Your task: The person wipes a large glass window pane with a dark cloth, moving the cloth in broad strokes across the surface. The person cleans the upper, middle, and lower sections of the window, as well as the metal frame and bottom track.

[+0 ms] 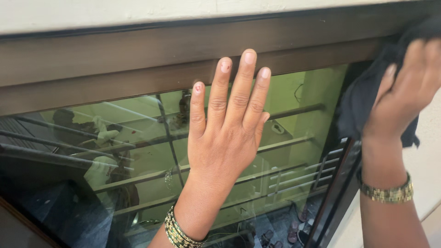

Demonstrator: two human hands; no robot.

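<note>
Head view shows your left hand [227, 121] spread flat on the glass [138, 151] below the dark frame [138, 55], while your right hand [404, 92] presses a dark cloth [363, 101] at the frame's upper right corner, wiping apparently underway, extent unclear.

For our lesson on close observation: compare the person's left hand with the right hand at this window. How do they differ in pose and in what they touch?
The left hand lies flat and open on the window glass, fingers spread upward and holding nothing; the right hand is curled around a dark cloth, pressed at the frame's upper corner. The left is seen whole; the right is partly cut off. Both wrists wear gold-coloured bangles.
</note>
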